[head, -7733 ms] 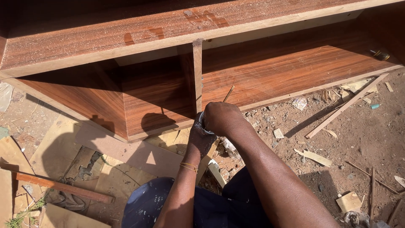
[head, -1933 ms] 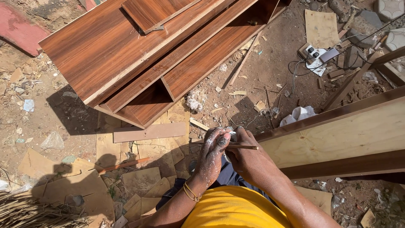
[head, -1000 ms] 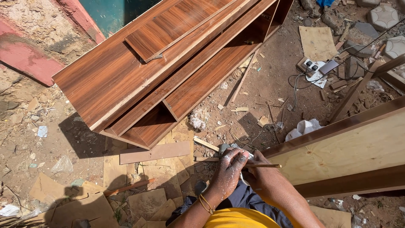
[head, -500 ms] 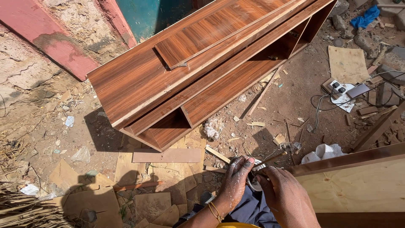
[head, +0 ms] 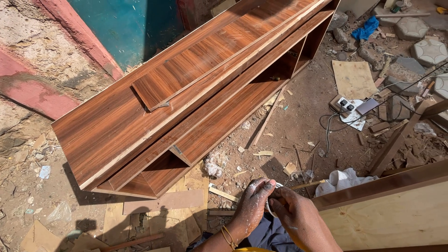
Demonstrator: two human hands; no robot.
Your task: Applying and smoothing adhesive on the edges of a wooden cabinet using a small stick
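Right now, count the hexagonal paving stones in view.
2 whole ones: one hexagonal stone near the top right corner, another just below and right of it. A partial stone at the right edge may be a third.

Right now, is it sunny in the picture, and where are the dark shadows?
In the head view, hard sunlight lights the wooden cabinet and the dirt ground; a dark shadow lies along the cabinet's lower left edge; the left hand and right hand are sharp, not blurred; the small white thing between them is too hidden to identify.
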